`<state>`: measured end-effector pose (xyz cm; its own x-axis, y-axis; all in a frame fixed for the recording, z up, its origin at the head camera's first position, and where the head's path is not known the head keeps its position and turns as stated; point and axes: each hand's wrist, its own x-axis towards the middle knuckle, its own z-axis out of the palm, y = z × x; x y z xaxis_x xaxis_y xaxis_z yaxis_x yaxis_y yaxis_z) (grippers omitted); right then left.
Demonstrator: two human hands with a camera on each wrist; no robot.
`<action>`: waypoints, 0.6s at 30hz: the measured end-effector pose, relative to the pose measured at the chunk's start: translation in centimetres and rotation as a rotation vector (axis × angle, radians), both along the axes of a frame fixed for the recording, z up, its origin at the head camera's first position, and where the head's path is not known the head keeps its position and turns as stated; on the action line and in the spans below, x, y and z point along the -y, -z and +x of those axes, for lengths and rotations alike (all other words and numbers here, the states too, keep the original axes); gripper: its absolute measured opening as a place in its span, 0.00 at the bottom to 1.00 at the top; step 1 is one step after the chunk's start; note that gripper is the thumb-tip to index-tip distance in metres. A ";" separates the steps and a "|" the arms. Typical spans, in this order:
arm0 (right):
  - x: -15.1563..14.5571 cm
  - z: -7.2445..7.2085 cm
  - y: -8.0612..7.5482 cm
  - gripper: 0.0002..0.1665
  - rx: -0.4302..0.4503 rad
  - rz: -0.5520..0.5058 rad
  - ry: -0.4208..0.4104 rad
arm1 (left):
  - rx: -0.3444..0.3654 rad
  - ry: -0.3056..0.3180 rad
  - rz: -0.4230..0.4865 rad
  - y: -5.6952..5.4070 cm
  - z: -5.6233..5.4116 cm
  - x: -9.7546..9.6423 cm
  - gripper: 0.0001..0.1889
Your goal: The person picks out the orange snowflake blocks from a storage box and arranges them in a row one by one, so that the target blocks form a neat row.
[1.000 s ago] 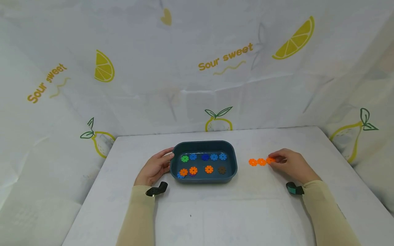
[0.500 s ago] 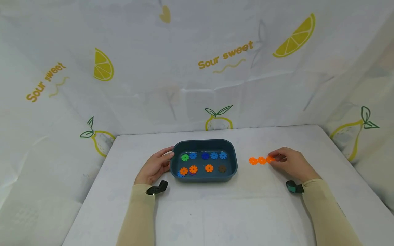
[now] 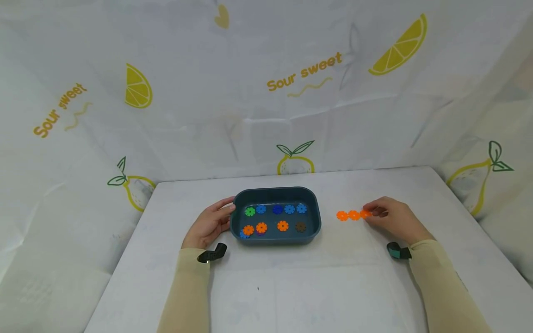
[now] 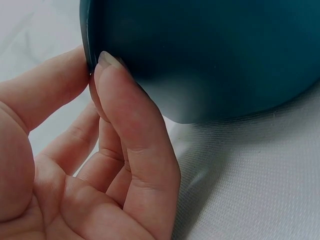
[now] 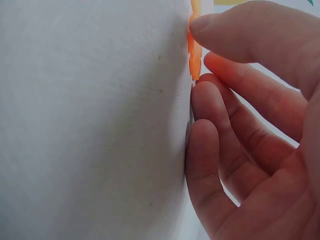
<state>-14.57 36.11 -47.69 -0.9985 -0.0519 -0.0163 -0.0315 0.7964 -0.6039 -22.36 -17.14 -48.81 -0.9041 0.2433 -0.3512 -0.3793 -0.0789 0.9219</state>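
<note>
A dark teal plastic tub [image 3: 276,241] stands on the table. My left hand [image 3: 209,224] holds its left end, thumb and fingers pinching the wall [image 4: 86,35] in the left wrist view. To the tub's right, three orange notched plastic discs [image 3: 354,215] lie in a row, edge to edge. My right hand [image 3: 394,220] pinches the rightmost orange disc [image 3: 365,213], partly covered by the fingers. In the right wrist view that orange disc [image 5: 194,62] appears edge-on under the thumb, with the other fingers resting near the table surface.
Several notched discs lie in the tub: a green disc [image 3: 250,211], blue ones [image 3: 289,209], orange ones [image 3: 282,225] and a brown one [image 3: 300,226]. A white cloth covers the table [image 3: 316,296]. Behind it hangs a lemon-print sheet [image 3: 187,125].
The head view has tilted a little, so everything on the table sits slightly higher in the picture. Both hands keep their holds, and the tub and discs stay in place.
</note>
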 end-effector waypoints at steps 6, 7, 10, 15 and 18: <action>0.4 -0.3 0.0 0.20 0.000 -0.001 -0.005 | -0.009 0.010 -0.002 0.1 -0.1 0.5 0.27; 0.5 -0.3 0.0 0.20 0.001 0.000 -0.007 | -0.010 0.011 -0.003 0.1 -0.1 0.6 0.27; 0.6 -0.4 -0.1 0.21 0.006 0.002 -0.015 | -0.013 0.003 -0.007 0.2 -0.1 0.7 0.27; 0.4 -0.2 -0.8 0.23 -0.028 0.021 -0.004 | -0.014 0.013 0.002 0.1 -0.1 0.4 0.29; 1.3 -0.6 -1.8 0.23 -0.057 0.026 -0.014 | -0.016 0.024 0.011 0.1 -0.1 0.1 0.29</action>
<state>-15.12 34.85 -45.86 -0.9970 -0.0665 0.0386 -0.0766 0.8112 -0.5797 -22.47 -17.24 -48.91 -0.9035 0.2693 -0.3334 -0.3660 -0.0803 0.9271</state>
